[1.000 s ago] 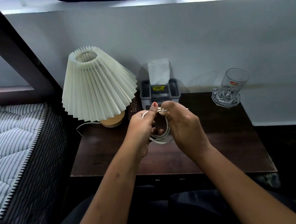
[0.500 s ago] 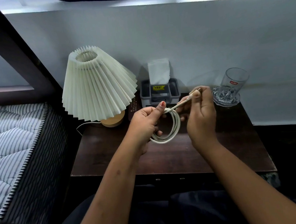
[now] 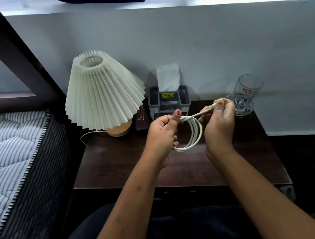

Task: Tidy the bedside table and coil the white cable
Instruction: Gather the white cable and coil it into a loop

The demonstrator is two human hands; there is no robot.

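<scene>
We see the white cable [image 3: 193, 133] held in the air above the dark worktop [image 3: 119, 167], wound into a few stacked loops that hang between our two hands. The loops stand roughly upright, their long axis running from the top near our left thumb down to the lowest curve just below our left fingers. One free end leaves the top of the coil as a straight run, pointing up and away to the right, toward the wall.

Our left hand [image 3: 162, 136] is closed around the left side of the coil, thumb pressed on top of the strands. Our right hand [image 3: 219, 125] is closed in a pinch on the tip of that free end, fingers curled, just right of the loops.

Beyond our right hand, near the worktop's far right corner, stands a clear glass [image 3: 246, 95], just past the pinched tip. Beyond our left hand a grey tissue holder [image 3: 169, 102] sits against the wall, with a dark case [image 3: 141, 119] beside it and a pleated lamp [image 3: 102, 92] further left. Below and in front of both hands the worktop is bare up to its near edge. Left of our left arm lies a striped mattress [image 3: 8, 153].
</scene>
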